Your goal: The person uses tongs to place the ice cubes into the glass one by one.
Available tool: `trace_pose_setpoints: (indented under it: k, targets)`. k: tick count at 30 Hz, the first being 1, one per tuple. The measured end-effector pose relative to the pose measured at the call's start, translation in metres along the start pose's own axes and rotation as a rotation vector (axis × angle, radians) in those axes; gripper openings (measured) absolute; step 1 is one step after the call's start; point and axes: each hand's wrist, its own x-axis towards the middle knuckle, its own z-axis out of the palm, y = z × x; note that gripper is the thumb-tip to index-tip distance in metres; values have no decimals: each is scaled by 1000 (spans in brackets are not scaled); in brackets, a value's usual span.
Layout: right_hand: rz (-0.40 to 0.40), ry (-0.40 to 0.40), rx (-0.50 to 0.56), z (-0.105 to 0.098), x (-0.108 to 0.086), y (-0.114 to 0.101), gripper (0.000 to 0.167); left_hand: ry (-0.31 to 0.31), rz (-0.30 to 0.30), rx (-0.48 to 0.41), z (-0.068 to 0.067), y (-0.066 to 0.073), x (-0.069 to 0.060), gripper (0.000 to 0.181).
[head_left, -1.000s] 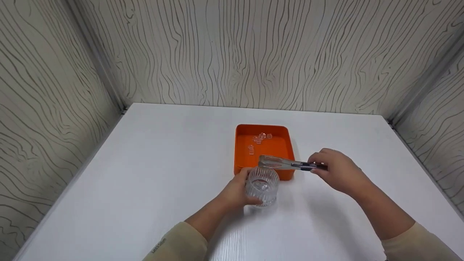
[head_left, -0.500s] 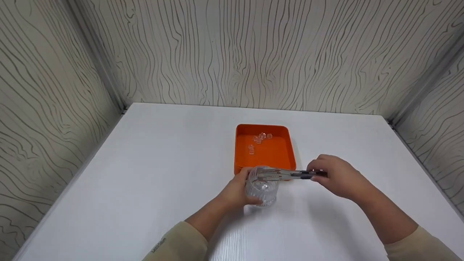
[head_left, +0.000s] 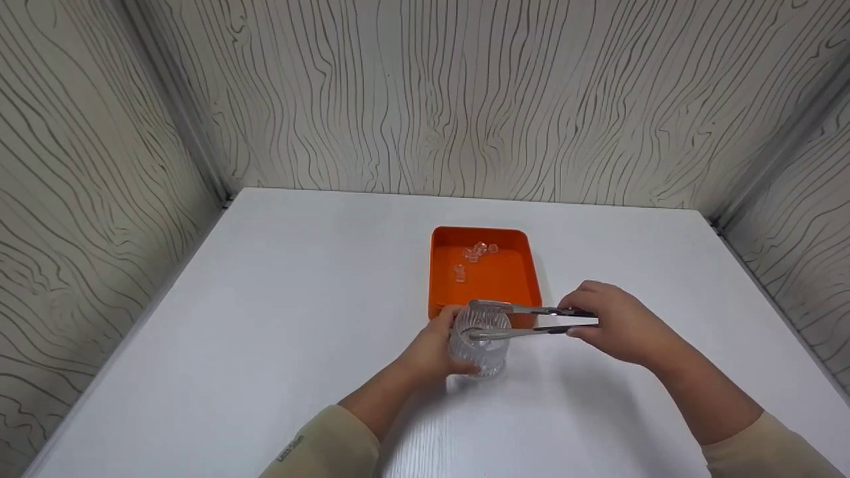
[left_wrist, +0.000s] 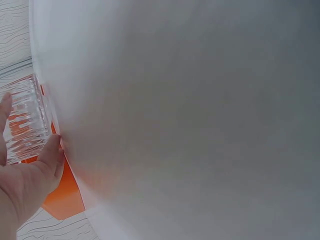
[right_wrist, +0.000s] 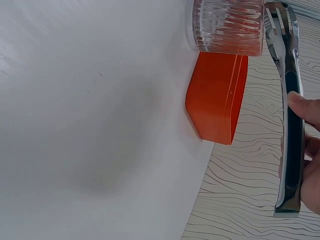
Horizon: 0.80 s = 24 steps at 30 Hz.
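A ribbed clear glass (head_left: pixel 488 362) stands on the white table in front of the orange tray. My left hand (head_left: pixel 428 348) grips its left side, thumb at the front and fingers behind. In my right hand (head_left: pixel 621 325) is a pair of metal tongs (head_left: pixel 514 333) with dark grips. Their two arms are spread apart over the glass's mouth, with nothing visible between the tips. Clear material shows inside the glass, though its pieces are hard to make out. In the right wrist view, the slotted tip of the tongs (right_wrist: pixel 292 135) is beside the glass rim.
The orange tray (head_left: pixel 495 279) sits right behind the glass. Several small clear cubes (head_left: pixel 479 249) lie in its back and left parts. Wood-patterned panels (head_left: pixel 425 99) rise behind the white table (head_left: pixel 299 285) and at both sides.
My right hand has lowered the tongs from above the rim to the glass's mouth, and their arms have since spread apart. My left hand and the glass have stayed still.
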Motion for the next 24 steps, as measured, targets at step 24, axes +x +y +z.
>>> trace_pose_setpoints:
  k: [24]
  targets:
    - [-31,98,-108,4,1,-2,28,-4,4,-11,-1,-1,0,79]
